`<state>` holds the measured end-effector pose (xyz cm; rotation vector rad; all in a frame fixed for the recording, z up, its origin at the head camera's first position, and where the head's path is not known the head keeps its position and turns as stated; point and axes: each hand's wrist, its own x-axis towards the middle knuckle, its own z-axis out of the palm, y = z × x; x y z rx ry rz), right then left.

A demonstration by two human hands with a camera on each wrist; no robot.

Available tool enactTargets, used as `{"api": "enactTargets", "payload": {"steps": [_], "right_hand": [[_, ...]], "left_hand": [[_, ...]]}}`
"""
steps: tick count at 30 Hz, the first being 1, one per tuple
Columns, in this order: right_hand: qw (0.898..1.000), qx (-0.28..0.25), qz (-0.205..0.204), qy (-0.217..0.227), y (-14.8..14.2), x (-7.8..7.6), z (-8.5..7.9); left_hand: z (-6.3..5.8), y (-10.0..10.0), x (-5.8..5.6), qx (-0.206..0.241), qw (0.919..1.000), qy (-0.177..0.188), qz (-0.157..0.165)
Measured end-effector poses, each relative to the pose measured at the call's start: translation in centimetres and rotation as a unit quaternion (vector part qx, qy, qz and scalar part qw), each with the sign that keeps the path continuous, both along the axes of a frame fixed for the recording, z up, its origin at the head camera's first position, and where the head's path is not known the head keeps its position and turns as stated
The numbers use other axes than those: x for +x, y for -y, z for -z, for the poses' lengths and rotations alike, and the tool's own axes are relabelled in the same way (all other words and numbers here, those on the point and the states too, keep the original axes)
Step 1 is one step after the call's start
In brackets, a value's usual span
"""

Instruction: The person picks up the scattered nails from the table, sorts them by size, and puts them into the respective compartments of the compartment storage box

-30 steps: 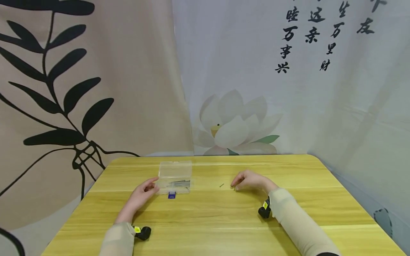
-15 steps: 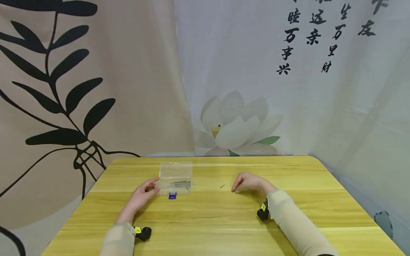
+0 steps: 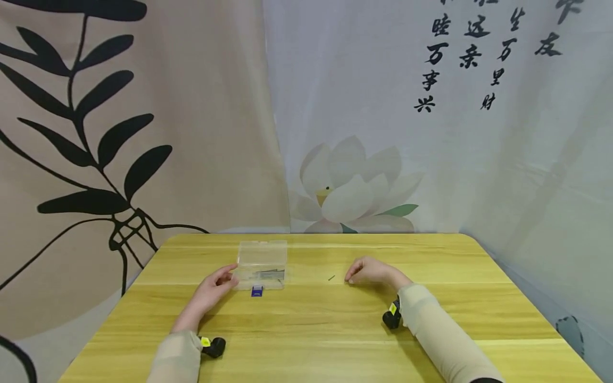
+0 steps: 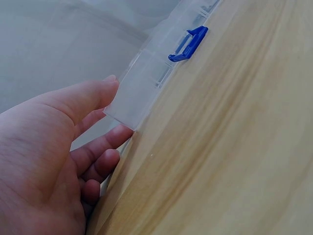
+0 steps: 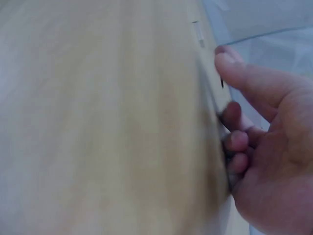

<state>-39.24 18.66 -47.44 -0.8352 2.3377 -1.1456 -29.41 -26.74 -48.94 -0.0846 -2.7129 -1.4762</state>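
A clear plastic box (image 3: 261,276) lies on the wooden table with its lid laid back and a blue latch (image 3: 257,291) at its front. Several thin dark nails (image 3: 270,274) lie inside it. My left hand (image 3: 215,287) holds the box's left end; in the left wrist view the thumb is at the upper edge and a fingertip at the lower corner. My right hand (image 3: 371,270) is low over the table to the right, pinching a small dark nail (image 5: 222,83), mostly hidden by the thumb. Another short nail (image 3: 331,277) lies just left of that hand.
The wooden table (image 3: 306,330) ends at a far edge before a hanging cloth (image 3: 407,159) printed with leaves, a lotus and writing. A small black camera sits on each wrist. The right wrist view is blurred.
The nail in my right hand stuck out below the fingers a second ago and is now hidden in the head view. The right hand shifted slightly; the left hand and box stayed put.
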Motion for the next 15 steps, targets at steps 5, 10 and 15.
{"api": "enactTargets", "payload": {"steps": [5, 10, 15], "right_hand": [[0.998, -0.044, 0.025, 0.045, 0.2, -0.4, -0.6], [0.997, -0.053, 0.035, 0.053, 0.9, -0.9, -1.6], [0.997, -0.059, 0.034, 0.043, 2.3, -1.1, -3.1]], "left_hand": [[-0.1, 0.1, 0.0, -0.006, 0.9999, -0.009, 0.002], [-0.1, 0.0, 0.2, -0.012, 0.9999, -0.011, 0.001], [-0.1, -0.2, 0.2, -0.007, 0.9999, -0.014, -0.003]]}}
